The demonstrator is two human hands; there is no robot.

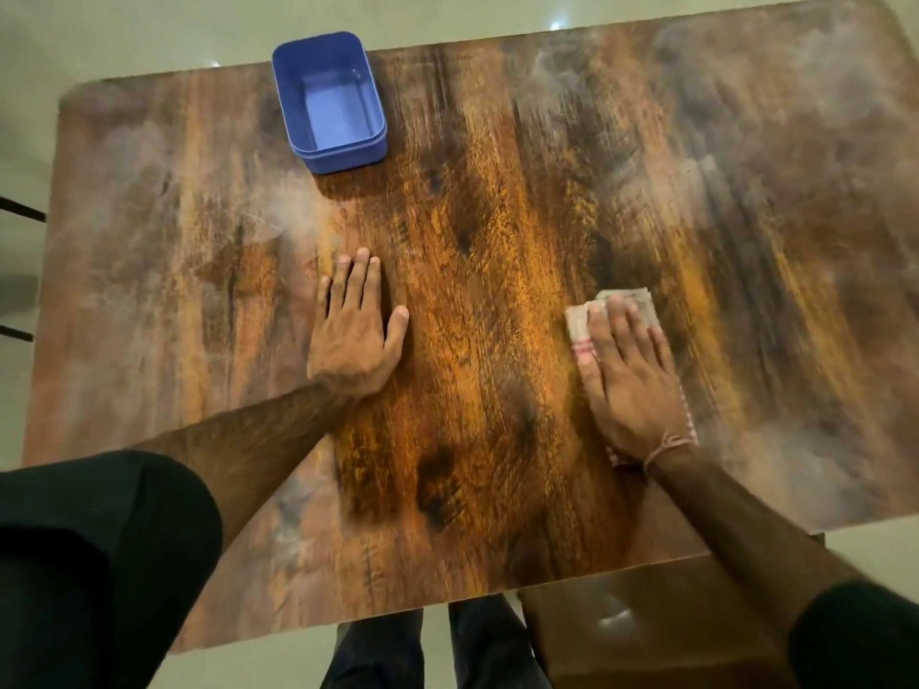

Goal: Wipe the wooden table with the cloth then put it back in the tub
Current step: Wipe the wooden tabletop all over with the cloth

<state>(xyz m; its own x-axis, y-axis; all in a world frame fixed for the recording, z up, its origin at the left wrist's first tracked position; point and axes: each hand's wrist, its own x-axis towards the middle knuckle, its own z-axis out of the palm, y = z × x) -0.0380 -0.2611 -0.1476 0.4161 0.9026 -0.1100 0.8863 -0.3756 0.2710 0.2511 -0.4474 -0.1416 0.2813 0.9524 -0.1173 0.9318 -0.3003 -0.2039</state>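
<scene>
Pressing down flat on the cloth (pixel 626 303), the right hand (pixel 631 375) is wiping the near right part of the wooden table (pixel 497 241). Its grip is not closing on anything: the fingers are lying straight on top of the cloth and pushing it onto the wood. The cloth is sticking out past the fingertips and again by the wrist, so its long side is running the same way as the hand, from near to far.

The left hand (pixel 355 335) is resting flat on the table with straight fingers too, holding nothing.

The blue tub (pixel 348 154) is sitting at the far edge of the table, up and to the left of the cloth and well apart from it, with nothing inside. The left hand is lying between them, nearer to the tub.

Grey dusty patches are showing on the far right and left sides, so I am guessing lots of wiping is waiting before the cloth is going across to the tub.
</scene>
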